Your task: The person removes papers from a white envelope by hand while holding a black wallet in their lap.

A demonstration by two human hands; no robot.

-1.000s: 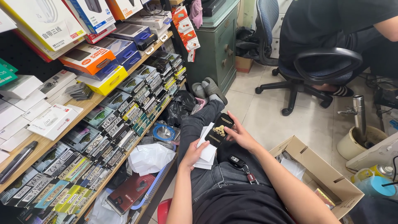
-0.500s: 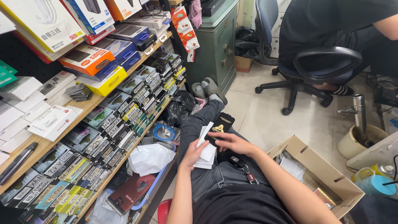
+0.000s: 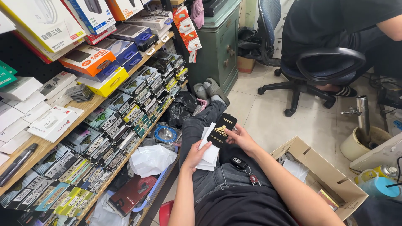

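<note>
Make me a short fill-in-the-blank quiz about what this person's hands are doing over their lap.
1. The right hand holds a flat packet whose colour is mostly ____.
2. The left hand holds a stack of ____ envelopes.
3. The open box on the floor by the person's right arm is made of ____.
4. A car key rests on the person's ____.

Missing words: black; white; cardboard; lap

A slim black rectangular packet with gold print (image 3: 221, 130) lies over a stack of white flat envelopes (image 3: 209, 155) on the lap. Orange (image 3: 86, 58), yellow (image 3: 108, 81) and blue cardboard boxes (image 3: 123, 45) line the wooden shelf's (image 3: 69, 127) front edge; an open brown carton (image 3: 331, 175) stands on the floor.
</note>
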